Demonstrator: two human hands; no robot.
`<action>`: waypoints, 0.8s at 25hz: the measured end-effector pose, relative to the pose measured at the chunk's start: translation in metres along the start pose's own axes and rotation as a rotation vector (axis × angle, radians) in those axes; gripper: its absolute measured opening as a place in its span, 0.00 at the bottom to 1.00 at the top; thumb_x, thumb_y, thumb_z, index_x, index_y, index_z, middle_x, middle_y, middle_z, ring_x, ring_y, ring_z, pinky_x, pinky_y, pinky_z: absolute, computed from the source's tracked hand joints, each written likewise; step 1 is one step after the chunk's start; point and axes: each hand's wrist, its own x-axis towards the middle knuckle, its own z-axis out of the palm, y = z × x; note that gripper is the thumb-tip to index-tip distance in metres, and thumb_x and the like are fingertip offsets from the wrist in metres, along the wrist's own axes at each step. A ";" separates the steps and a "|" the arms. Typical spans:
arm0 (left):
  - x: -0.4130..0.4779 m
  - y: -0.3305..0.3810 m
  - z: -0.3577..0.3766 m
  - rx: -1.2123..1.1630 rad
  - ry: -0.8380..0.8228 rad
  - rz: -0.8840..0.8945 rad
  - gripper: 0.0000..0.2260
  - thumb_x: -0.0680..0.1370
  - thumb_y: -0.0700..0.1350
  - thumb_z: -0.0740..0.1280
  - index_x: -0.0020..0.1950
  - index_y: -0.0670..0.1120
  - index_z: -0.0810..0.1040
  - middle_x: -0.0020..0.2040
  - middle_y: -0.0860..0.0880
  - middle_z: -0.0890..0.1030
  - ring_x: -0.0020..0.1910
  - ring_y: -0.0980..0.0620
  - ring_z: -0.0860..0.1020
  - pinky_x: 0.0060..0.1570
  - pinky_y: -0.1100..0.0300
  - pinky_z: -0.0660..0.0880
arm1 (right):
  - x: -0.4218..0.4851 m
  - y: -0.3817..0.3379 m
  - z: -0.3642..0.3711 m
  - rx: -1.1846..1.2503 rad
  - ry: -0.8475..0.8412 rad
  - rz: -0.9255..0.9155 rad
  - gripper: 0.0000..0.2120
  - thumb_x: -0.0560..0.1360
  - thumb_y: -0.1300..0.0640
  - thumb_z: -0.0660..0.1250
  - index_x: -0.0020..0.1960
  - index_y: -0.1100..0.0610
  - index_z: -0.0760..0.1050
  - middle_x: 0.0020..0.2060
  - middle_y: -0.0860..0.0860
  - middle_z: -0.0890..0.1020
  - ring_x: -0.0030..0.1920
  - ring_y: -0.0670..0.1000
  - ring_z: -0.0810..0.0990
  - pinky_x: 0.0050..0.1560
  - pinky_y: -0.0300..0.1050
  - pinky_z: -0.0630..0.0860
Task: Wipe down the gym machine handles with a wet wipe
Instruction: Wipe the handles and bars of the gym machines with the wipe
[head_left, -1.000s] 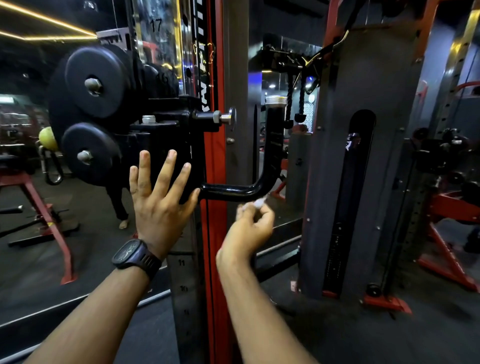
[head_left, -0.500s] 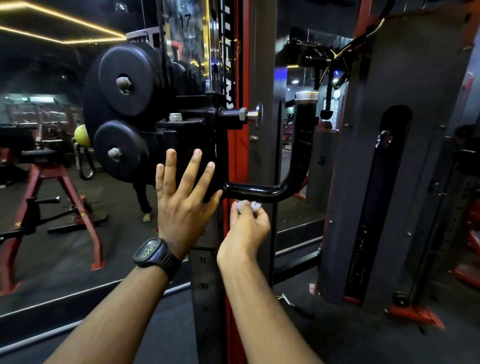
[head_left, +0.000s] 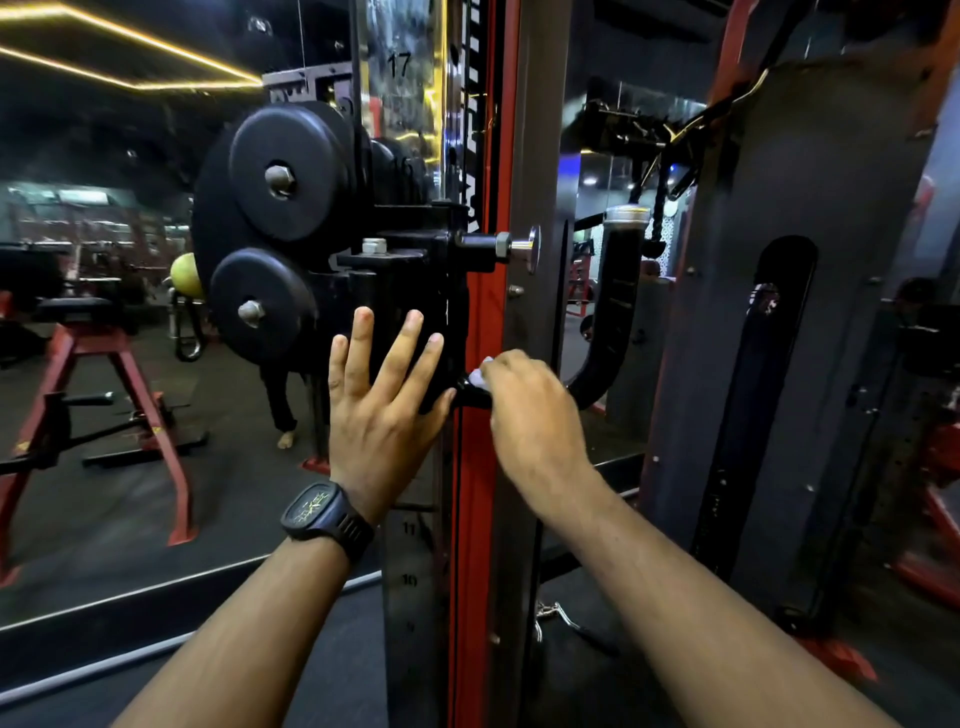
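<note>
I'm looking down at the dark rubber floor (head_left: 582, 691). Planted on it dead centre is the machine's red-and-grey upright (head_left: 478, 571), and a small chrome clip or chain (head_left: 553, 613) lies just beside its base, too small for me to tell which. To the right, the tall grey tower (head_left: 857, 415) stands on a red foot (head_left: 836, 665), with more red frame (head_left: 930, 577) beyond it, blurred. Over on the left, a red-legged stand (head_left: 166, 478) has its feet on the floor, and a flat black base bar (head_left: 145, 451) lies close by.
</note>
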 end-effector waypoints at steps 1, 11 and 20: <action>0.000 -0.001 0.000 0.001 0.006 0.000 0.19 0.81 0.54 0.67 0.69 0.47 0.78 0.74 0.46 0.71 0.76 0.36 0.59 0.73 0.37 0.60 | -0.001 -0.002 0.006 -0.080 -0.032 -0.039 0.12 0.82 0.56 0.59 0.60 0.56 0.78 0.52 0.50 0.80 0.53 0.52 0.80 0.48 0.43 0.77; 0.000 -0.002 0.003 0.028 0.035 0.026 0.20 0.81 0.55 0.66 0.69 0.48 0.77 0.75 0.47 0.70 0.79 0.40 0.54 0.75 0.39 0.57 | -0.013 0.022 -0.018 -0.482 -0.142 -0.303 0.20 0.76 0.66 0.52 0.63 0.62 0.73 0.52 0.56 0.78 0.52 0.56 0.78 0.53 0.49 0.78; 0.000 0.001 0.003 0.074 0.030 0.005 0.18 0.80 0.55 0.67 0.66 0.48 0.79 0.73 0.48 0.73 0.78 0.38 0.57 0.73 0.38 0.59 | 0.009 0.085 -0.069 -0.903 -0.137 -0.896 0.14 0.75 0.68 0.56 0.50 0.66 0.79 0.46 0.61 0.78 0.49 0.61 0.77 0.55 0.54 0.77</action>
